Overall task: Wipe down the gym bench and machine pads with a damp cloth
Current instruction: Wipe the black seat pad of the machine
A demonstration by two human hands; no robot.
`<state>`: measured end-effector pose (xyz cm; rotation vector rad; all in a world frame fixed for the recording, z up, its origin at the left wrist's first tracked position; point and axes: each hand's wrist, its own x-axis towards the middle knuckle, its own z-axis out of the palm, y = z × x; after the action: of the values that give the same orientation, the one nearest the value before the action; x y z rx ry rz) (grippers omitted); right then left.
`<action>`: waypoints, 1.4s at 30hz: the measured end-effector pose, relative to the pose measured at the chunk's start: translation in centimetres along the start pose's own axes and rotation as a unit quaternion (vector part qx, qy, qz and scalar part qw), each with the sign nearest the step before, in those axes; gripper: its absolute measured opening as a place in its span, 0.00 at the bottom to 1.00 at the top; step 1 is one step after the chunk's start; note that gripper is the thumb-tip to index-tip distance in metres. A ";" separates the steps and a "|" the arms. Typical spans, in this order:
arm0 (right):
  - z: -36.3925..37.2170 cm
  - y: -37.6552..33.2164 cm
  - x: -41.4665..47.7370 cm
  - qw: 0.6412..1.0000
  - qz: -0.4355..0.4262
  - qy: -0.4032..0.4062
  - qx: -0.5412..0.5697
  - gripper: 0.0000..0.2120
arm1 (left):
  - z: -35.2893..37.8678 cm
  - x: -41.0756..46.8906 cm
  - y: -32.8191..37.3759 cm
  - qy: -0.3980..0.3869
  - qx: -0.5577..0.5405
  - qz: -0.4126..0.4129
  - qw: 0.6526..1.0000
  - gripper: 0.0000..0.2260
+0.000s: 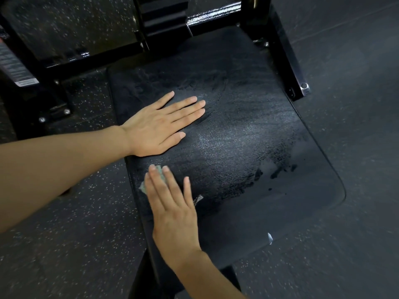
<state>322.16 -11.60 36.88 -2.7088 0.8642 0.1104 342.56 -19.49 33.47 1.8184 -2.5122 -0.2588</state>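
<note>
Head view: left hand (159, 128) lies flat, fingers straight, on the pad (248, 126); right hand (172, 206) presses the cloth (159, 170) down flat-fingered.

Black rubber flooring with white speckles (64, 244) covers the left side. A glossy black steel frame (287, 61) stands at the rear, bolted down. A white printed label (13, 65) is fixed at far left.

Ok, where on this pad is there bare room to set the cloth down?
The right half of the pad is bare, from the frame post at the far end to the dry near corner. The left edge is crowded: the left hand lies flat there, and the right hand presses the cloth just nearer.
</note>
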 end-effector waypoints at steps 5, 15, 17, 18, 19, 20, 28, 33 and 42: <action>-0.4 2.5 -0.3 0.998 -0.051 -0.014 -0.022 0.32 | 0.1 0.2 0.6 -0.003 0.003 0.000 1.000 0.27; -3.0 14.4 -1.1 0.997 0.046 0.056 -0.003 0.37 | 0.2 0.8 3.2 -0.007 -0.001 -0.037 0.999 0.27; -3.6 16.9 -1.0 0.996 0.066 0.066 -0.017 0.33 | 0.2 1.0 3.7 -0.009 -0.002 -0.045 0.999 0.27; -3.9 17.9 -1.0 0.994 0.080 0.070 -0.024 0.31 | 0.2 1.1 4.0 -0.010 -0.004 -0.049 0.999 0.27; -4.1 18.7 -0.9 0.992 0.095 0.074 -0.026 0.30 | 0.2 1.1 4.2 -0.009 -0.006 -0.053 0.999 0.27; -4.1 19.0 -0.8 0.991 0.108 0.078 -0.023 0.29 | 0.3 1.2 4.4 -0.008 -0.006 -0.055 0.998 0.27; -2.8 13.7 -1.2 0.986 0.132 0.102 0.005 0.38 | 0.4 2.1 5.9 -0.002 -0.010 -0.077 0.997 0.28; -1.9 10.9 -2.1 0.997 0.031 0.065 0.023 0.35 | 0.3 2.6 6.7 0.003 -0.010 -0.085 0.996 0.27; -4.1 18.6 -1.8 0.996 0.027 0.079 0.000 0.35 | 0.3 4.4 8.9 0.007 -0.019 -0.090 0.996 0.27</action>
<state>309.93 -26.28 36.30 -2.7236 0.9817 -0.0947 332.78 -20.86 34.18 2.0262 -2.3194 -0.2934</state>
